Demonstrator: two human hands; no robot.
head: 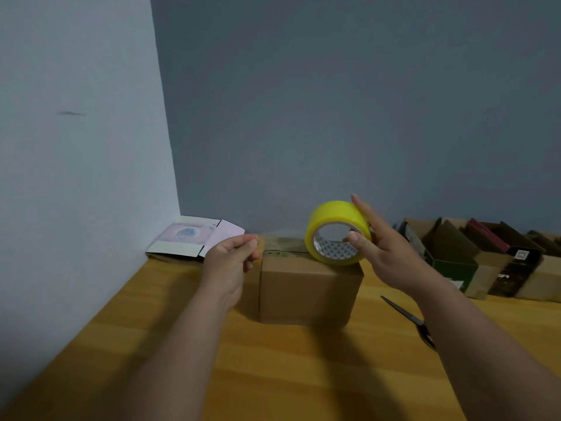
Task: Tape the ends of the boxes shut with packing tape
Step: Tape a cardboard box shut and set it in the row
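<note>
- The step in hand looks like drawing out a length of tape to lay across the top of the cardboard box, which stands on the wooden counter in front of the person.
- The right hand holds the yellow packing tape roll on edge at the box's far right top corner: thumb hooked inside the core, fingers stretched over the outer rim.
- The left hand hovers just left of the box near its top edge, fingertips curled together as if pinching; whether a clear tape end runs between it and the roll is too faint to tell.
- A glossy patch on the box's top suggests some tape may already lie there, though this is unclear.
- Next move, as I judge it: keep the strip taut, lower it along the flap seam, press it flat, then cut.
- The scissors lie on the counter to the right of the box, partly under the right forearm, so one hand must let go to fetch them.
- A flattened printed carton lies in the far corner; open boxes stand in a row on the right.
</note>
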